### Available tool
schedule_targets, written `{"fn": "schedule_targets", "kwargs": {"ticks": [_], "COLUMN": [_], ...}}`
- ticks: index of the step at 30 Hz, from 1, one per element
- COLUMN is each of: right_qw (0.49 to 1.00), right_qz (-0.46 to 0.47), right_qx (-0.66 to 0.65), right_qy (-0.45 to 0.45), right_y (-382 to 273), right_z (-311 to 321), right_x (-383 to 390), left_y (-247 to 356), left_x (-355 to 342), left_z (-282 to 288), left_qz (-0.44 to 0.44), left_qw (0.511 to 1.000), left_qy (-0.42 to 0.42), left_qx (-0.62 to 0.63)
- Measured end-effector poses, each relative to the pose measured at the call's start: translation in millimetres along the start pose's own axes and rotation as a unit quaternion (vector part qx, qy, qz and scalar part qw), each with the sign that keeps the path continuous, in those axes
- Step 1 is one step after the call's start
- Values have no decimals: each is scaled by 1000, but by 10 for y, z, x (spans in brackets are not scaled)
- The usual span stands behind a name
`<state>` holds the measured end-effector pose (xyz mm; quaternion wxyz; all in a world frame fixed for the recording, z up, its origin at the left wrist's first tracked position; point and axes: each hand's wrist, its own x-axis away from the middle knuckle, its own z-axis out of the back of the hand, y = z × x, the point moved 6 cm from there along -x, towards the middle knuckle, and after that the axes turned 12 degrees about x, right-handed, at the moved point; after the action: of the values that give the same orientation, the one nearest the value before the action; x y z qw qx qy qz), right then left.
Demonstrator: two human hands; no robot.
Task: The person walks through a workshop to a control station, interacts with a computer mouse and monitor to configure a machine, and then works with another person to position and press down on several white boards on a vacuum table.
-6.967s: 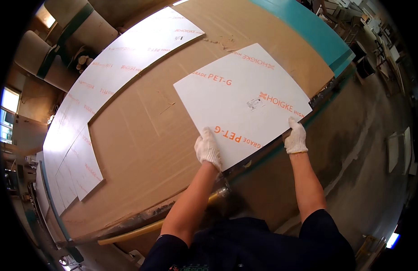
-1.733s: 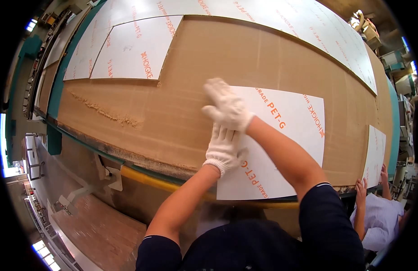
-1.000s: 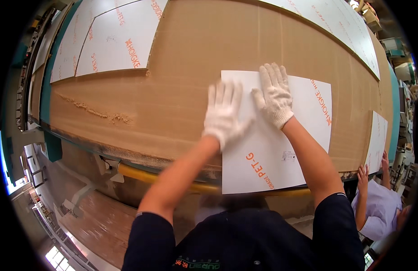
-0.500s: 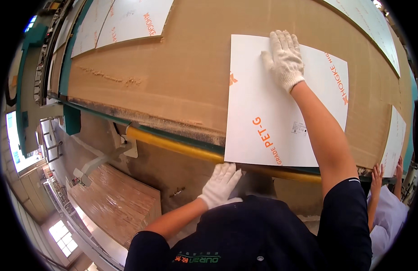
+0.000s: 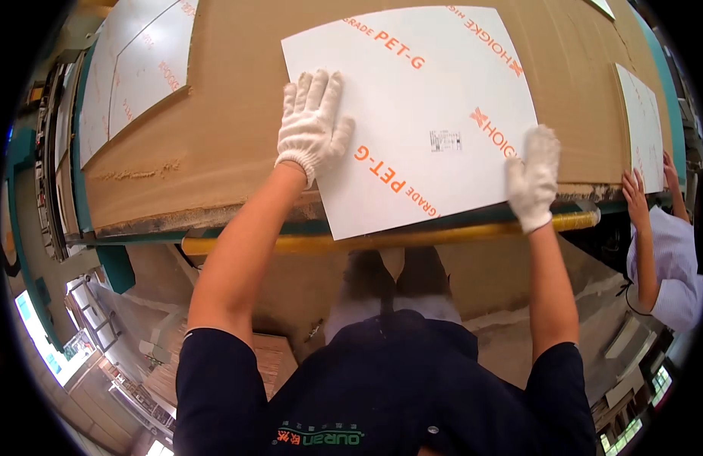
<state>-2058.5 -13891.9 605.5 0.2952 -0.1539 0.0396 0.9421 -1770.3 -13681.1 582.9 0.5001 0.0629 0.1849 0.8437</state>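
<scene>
A white panel with orange print and a small label lies tilted on the brown table, its near corner jutting past the table's front edge. Both my hands wear white knit gloves. My left hand rests flat along the panel's left edge, fingers stretched and thumb spread over the face. At the lower right edge is my right hand, slightly blurred, its fingers extended along the rim and its thumb against the panel. Neither hand is closed.
Other white panels lie at the far left, with sawdust nearby. A yellow roller runs along the table front. At the right, another person's hand touches a white panel. Stacked boards stand at lower left.
The panel has turned and shifted up and left. My left hand has risen from the near edge onto its left side; my right hand has moved from its far part to the lower right edge.
</scene>
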Motion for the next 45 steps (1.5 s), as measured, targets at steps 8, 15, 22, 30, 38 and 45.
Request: {"fn": "schedule_targets", "kwargs": {"ticks": [8, 15, 22, 30, 38, 45], "right_qw": [924, 989, 979, 983, 997, 922], "right_qz": [153, 46, -121, 102, -12, 245], "right_qx": [-274, -139, 162, -125, -59, -267], "right_qy": [-219, -19, -20, -84, 53, -135], "right_y": [-2725, -2155, -20, -1194, 1251, 347], "right_z": [18, -80, -51, -186, 184, -205], "right_x": [29, 205, 225, 246, -265, -555], "left_y": [9, -185, 35, -13, 147, 1313], "left_x": [-29, -13, -70, -55, -303, -1066], "left_z": [-118, -32, -38, -110, 46, -574], "left_qz": [6, -20, -26, -41, 8, 125], "left_qw": [1000, 999, 998, 996, 990, 990], "left_qy": [9, -19, -41, -61, -78, -70], "left_qx": [-4, -34, -29, -45, -115, -14]}}
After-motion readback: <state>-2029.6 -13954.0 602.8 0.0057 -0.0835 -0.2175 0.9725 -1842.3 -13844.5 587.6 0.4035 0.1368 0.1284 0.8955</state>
